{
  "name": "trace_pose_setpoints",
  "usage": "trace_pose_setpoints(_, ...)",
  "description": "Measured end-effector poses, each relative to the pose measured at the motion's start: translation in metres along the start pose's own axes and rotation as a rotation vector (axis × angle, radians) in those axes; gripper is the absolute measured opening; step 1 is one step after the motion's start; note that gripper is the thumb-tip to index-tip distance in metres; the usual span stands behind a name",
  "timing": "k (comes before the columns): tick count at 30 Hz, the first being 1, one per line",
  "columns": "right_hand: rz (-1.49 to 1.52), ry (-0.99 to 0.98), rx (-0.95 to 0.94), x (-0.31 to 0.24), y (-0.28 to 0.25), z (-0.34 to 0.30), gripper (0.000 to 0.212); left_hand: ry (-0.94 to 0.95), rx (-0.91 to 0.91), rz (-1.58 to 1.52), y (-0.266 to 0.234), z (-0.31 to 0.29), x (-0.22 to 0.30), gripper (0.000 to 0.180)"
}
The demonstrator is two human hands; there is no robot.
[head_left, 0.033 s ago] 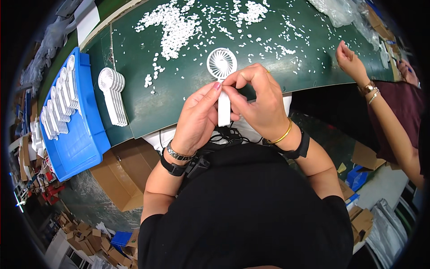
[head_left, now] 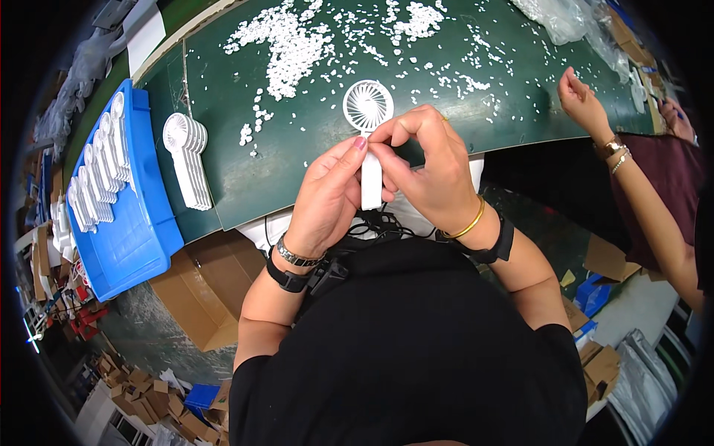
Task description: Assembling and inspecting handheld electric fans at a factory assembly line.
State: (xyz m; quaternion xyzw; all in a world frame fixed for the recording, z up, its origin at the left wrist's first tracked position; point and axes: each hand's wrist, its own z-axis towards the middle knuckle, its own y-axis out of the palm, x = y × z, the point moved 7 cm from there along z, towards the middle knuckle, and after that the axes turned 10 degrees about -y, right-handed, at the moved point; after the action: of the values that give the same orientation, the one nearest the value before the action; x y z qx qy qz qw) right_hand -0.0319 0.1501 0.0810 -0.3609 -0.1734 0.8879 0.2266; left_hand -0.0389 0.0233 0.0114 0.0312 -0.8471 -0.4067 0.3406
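Both the left hand (head_left: 327,197) and the right hand (head_left: 431,167) grasp a white handheld fan (head_left: 368,111) by its handle at the near edge of the green table (head_left: 520,111), fingers pinched on it. A stack of fans (head_left: 187,156) lies to the left, beside a blue tray (head_left: 137,230) of more. Small white parts (head_left: 286,44) litter the far table, where another person's hand (head_left: 580,100) reaches at right.

Fan (head_left: 368,111) on table (head_left: 297,171) between both hands; fan stack (head_left: 187,160) left; tray (head_left: 126,230) farther left.
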Motion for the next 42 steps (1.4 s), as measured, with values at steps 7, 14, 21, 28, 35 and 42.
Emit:
trace_pose_setpoints(7,-0.059,-0.012,-0.078,0.004,-0.008,-0.004,0.036,0.062,0.005,0.126,0.009,0.006,-0.002,0.040)
trace_pose_setpoints(14,0.097,0.275,-0.012,0.019,-0.015,0.000,0.053,0.025,0.076,0.282,0.007,0.003,-0.002,0.045)
trace_pose_setpoints(21,0.172,0.378,0.005,0.036,-0.020,-0.020,0.064,0.166,0.143,0.510,0.027,0.005,-0.003,0.042)
trace_pose_setpoints(28,0.110,0.424,0.046,0.049,-0.045,-0.025,0.058,0.317,0.310,0.868,0.034,0.020,0.010,0.054)
trace_pose_setpoints(35,-0.880,0.395,0.062,0.105,-0.144,-0.051,0.033,0.334,0.351,0.797,0.011,0.022,0.024,0.047)
trace_pose_setpoints(42,-0.431,0.252,0.120,0.078,-0.106,-0.038,0.019,0.436,0.606,0.752,-0.021,-0.015,0.044,0.041)
